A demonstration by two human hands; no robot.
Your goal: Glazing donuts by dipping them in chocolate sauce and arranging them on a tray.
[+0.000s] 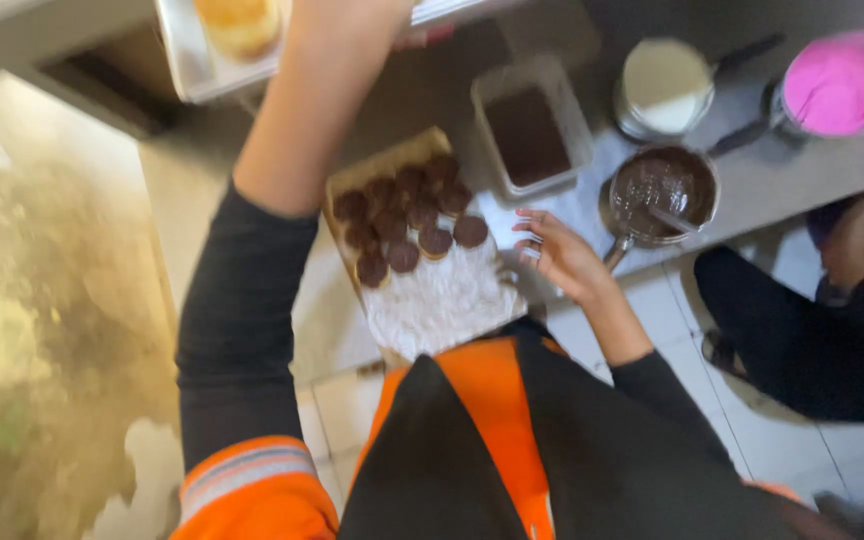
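My left arm reaches up and away to a metal tray (184,62) at the top edge; my left hand (372,12) is mostly cut off by the frame, so its grip cannot be seen. A pale round bun (240,22) lies on that tray. My right hand (562,255) hovers with fingers apart beside a wooden board (352,182) lined with white paper (442,300). Several round chocolate-coated pieces (407,215) sit in rows on the board. The right hand holds nothing that I can see.
On the grey counter (772,170) stand a rectangular tub of dark chocolate (530,130), a pan of melted chocolate with a spoon (664,190), a bowl of white cream (664,85) and a bowl of pink cream (840,82). Another person (832,320) crouches at the right.
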